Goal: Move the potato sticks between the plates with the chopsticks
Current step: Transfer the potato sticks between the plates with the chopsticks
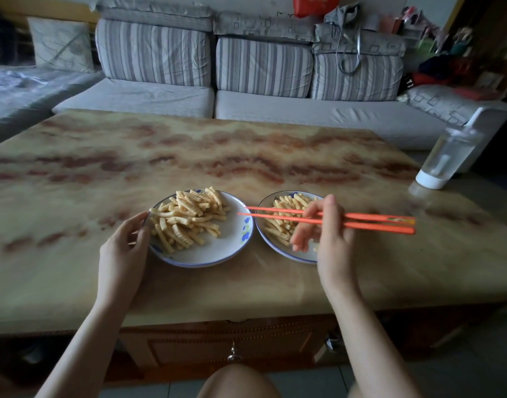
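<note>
Chopsticks held level by right hand; left hand holds plate rim.

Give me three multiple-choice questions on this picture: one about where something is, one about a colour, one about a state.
1. Where is the clear bottle?
A. Between the plates
B. Near the table's right edge
C. On a shelf

2. What colour are the chopsticks?
A. Black
B. White
C. Orange

3. What is the left hand doing?
A. Holding the left plate's rim
B. Lying flat on the table
C. Gripping the chopsticks

Answers:
1 B: the bottle sits far to the right, by the table's edge.
2 C: both sticks held in the right hand are orange.
3 A: its fingers curl at the rim of that plate.
</note>
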A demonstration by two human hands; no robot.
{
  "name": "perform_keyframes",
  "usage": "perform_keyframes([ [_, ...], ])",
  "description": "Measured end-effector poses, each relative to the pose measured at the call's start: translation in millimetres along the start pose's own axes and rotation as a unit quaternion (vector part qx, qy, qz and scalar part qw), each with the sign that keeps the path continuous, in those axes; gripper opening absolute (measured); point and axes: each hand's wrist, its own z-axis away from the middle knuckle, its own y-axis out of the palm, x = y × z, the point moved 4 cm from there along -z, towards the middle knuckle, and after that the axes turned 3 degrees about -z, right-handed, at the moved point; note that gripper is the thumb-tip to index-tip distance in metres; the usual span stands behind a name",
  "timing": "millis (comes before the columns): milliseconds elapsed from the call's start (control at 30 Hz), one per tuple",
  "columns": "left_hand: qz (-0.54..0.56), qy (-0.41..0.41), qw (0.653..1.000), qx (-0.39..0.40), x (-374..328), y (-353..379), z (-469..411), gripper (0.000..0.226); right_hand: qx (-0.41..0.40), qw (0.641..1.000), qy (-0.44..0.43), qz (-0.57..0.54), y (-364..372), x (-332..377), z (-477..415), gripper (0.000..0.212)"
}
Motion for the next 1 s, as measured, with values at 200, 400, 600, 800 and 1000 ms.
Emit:
perform_keyframes([
  [200, -0.001, -0.002, 1.000, -0.001, 0.4, 0.0, -1.0, 0.029, 0.135, 0.990, 0.030, 0.018, 33.9, -14.7, 20.6, 0.041],
  [400, -0.001, 0.001, 1.000, -0.003, 0.5, -0.7, -0.7, 0.028, 0.169, 0.984, 0.052, 0.034, 47.4, -25.5, 24.0, 0.042],
  [600, -0.002, -0.001, 1.000, -0.003, 0.9, 0.2, -1.1, 0.028, 0.143, 0.987, 0.060, 0.043, 48.0, -27.0, 26.0, 0.043],
  [800, -0.004, -0.001, 1.000, 0.000, -1.4, 0.8, -1.0, 0.028, 0.036, 0.998, 0.046, 0.009, 21.7, -9.0, 11.8, 0.046],
  [1000, -0.008, -0.004, 1.000, -0.001, -0.7, -1.0, -0.6, 0.028, -0.141, 0.990, -0.006, 0.013, -29.6, 8.3, -10.9, 0.041],
])
